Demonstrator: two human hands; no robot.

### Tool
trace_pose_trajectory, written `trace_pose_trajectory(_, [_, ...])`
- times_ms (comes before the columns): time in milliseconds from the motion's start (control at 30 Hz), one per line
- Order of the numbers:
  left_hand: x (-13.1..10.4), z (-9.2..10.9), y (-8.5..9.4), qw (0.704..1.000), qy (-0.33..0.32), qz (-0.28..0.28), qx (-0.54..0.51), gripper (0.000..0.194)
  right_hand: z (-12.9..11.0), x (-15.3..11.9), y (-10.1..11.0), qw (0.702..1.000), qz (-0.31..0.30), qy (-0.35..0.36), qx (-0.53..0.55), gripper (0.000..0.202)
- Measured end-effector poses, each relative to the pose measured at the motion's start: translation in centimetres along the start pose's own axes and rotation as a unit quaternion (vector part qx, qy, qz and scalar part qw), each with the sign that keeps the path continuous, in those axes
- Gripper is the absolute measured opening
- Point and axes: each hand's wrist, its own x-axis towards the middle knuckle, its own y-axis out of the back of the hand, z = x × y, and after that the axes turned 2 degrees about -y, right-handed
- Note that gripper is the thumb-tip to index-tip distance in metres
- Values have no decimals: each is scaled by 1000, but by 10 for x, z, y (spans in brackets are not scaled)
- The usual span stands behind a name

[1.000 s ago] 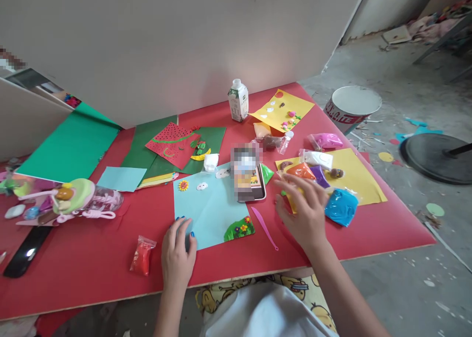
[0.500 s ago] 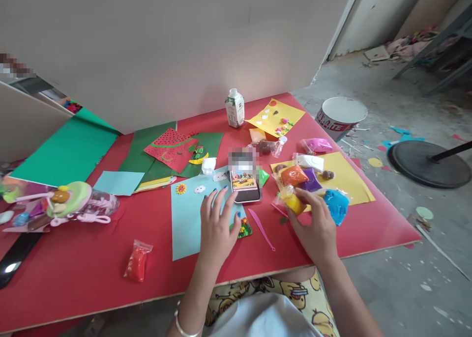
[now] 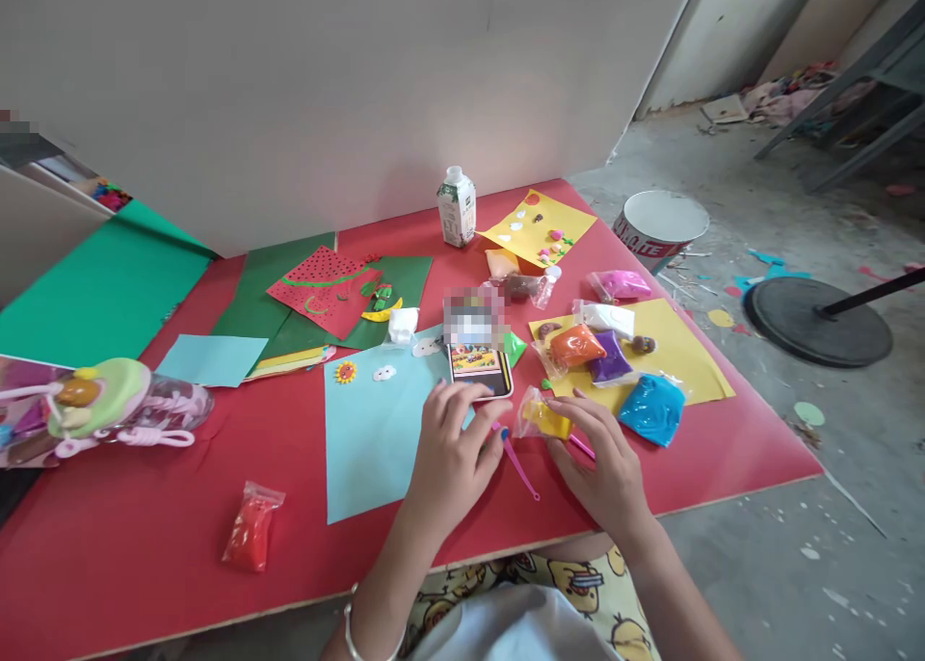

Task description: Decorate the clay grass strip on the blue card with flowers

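Observation:
My right hand [image 3: 603,463] has its thumb and fingers around the right end of a small clear bag of yellow clay [image 3: 541,416], low over the red table. My left hand [image 3: 459,449] is empty, its fingers bent and apart. It hovers by the lower edge of a phone [image 3: 478,372] showing a colourful picture, partly blurred. Beneath the left hand lies light blue paper [image 3: 368,449] with a clay sun [image 3: 346,372] and clouds [image 3: 384,374]. A pink plastic knife [image 3: 521,468] lies between the hands. Another pink tool [image 3: 582,447] is partly under my right hand.
Bags of orange [image 3: 576,345], purple [image 3: 611,356] and blue clay [image 3: 652,410] lie right, near yellow paper [image 3: 698,367]. A red clay bag [image 3: 252,528] is at left front. A carton bottle [image 3: 457,208] stands behind. Left are green sheets [image 3: 108,276] and a decorated bottle [image 3: 122,401].
My right hand has brought the yellow clay bag left and lower, toward the middle. My left hand has shifted right, nearer the phone's lower edge, its fingers more bent.

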Motion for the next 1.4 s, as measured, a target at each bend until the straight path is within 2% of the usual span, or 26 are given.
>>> trace_pose_trajectory(100, [-7, 7, 5, 997, 11, 10, -77, 22, -9, 1, 0, 997, -15, 20, 69, 43])
trace_pose_trajectory(200, [-20, 12, 9, 989, 43, 32, -139, 27, -17, -3, 2, 988, -52, 52, 136, 43])
trace_pose_trajectory(300, [-31, 16, 15, 978, 66, 64, -186, 27, -21, -7, 4, 984, -85, 37, 155, 42])
trace_pose_trajectory(400, [-38, 19, 20, 982, 74, 42, -167, 22, -24, -9, 6, 978, -130, 12, 160, 37])
trace_pose_trajectory(500, [-40, 18, 22, 985, 109, 56, -121, 17, -28, -8, 6, 970, -160, 11, 182, 29])
trace_pose_trajectory(567, [-41, 16, 23, 982, 120, 51, -133, 15, -31, -7, 5, 969, -156, 7, 191, 27])
trace_pose_trajectory(733, [-47, 15, 31, 960, 170, -21, -221, 18, -35, -3, 3, 973, -122, -7, 196, 21])
trace_pose_trajectory(833, [-52, 18, 31, 947, 199, -38, -248, 25, -37, -1, 4, 979, -106, 10, 176, 19])
trace_pose_trajectory(1067, [-57, 31, 15, 923, 241, 45, -298, 24, -43, -5, 5, 984, -98, 77, 126, 14])
trace_pose_trajectory(1200, [-58, 38, 12, 914, 241, 65, -320, 39, -38, -14, 12, 981, -119, 115, 105, 23])
trace_pose_trajectory(1400, [-61, 43, 11, 906, 237, 97, -338, 33, -37, -13, 18, 977, -117, 153, 89, 27])
